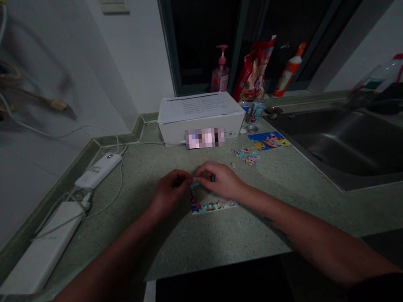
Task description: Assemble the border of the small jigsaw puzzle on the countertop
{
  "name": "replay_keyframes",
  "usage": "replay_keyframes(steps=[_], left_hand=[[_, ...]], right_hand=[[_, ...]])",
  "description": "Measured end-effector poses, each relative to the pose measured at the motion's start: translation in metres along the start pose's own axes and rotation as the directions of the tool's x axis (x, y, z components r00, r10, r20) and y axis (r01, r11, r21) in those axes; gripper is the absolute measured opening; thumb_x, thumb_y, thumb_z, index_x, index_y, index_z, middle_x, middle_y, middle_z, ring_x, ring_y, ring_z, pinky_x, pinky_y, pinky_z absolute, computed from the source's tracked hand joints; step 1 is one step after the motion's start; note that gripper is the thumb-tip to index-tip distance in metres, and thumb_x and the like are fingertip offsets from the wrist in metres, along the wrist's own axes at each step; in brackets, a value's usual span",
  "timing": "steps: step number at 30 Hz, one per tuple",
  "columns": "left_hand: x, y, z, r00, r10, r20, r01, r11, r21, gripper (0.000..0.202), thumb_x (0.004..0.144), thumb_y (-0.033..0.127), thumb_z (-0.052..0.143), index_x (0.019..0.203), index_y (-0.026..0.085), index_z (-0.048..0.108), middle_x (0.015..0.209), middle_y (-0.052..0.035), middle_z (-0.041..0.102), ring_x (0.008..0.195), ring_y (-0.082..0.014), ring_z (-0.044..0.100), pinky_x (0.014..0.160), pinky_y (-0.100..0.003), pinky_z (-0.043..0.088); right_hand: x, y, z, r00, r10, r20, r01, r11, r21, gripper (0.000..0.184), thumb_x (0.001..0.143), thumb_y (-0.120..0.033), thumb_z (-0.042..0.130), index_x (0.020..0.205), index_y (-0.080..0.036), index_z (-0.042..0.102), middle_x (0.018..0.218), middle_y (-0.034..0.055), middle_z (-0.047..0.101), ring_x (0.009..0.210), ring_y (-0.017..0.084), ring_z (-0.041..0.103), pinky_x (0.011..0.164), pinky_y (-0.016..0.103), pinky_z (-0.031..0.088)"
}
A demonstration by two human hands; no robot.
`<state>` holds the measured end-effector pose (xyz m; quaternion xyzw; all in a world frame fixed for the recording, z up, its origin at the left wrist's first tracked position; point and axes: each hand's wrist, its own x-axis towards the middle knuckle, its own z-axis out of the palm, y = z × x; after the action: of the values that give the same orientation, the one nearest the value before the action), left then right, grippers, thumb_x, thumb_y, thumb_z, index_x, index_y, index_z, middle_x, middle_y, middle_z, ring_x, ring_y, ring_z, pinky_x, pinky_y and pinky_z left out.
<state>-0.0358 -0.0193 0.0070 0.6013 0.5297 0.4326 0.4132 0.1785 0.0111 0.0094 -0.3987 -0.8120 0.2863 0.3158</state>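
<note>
A partly joined jigsaw puzzle (214, 207) lies on the counter, with its bottom row and left side in view. At its upper left corner, the fingertips of my left hand (171, 190) and my right hand (222, 181) meet over a small pale puzzle piece (196, 182). Both hands are closed in a pinch on it, thumbs against fingers. My right hand and wrist hide the puzzle's right part. Beyond that hand is a pile of loose puzzle pieces (247, 156), with a few strays beside it. A colourful picture card (270, 140) lies behind the pile.
A white box (201, 114) stands at the back, a phone (205, 138) leaning against its front. Cabled white devices, a power bank (98, 171) and a long block (44, 247), lie at left. At right is a steel sink (346, 145). Bottles and a red bag (254, 71) line the windowsill.
</note>
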Motion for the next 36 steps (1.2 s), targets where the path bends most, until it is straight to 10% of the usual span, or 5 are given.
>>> replay_keyframes(steps=[36], left_hand=[[-0.0006, 0.0014, 0.0009, 1.000, 0.015, 0.024, -0.013, 0.996, -0.089, 0.019, 0.078, 0.038, 0.079, 0.092, 0.025, 0.076, 0.089, -0.0081, 0.078, 0.082, -0.0255, 0.071, 0.081, -0.042, 0.058]], right_hand=[[-0.0010, -0.0027, -0.0076, 0.996, -0.087, -0.010, 0.087, 0.996, 0.008, 0.007, 0.099, -0.024, 0.071, 0.106, -0.025, 0.072, 0.103, 0.0025, 0.070, 0.076, 0.015, 0.062, 0.075, 0.033, 0.049]])
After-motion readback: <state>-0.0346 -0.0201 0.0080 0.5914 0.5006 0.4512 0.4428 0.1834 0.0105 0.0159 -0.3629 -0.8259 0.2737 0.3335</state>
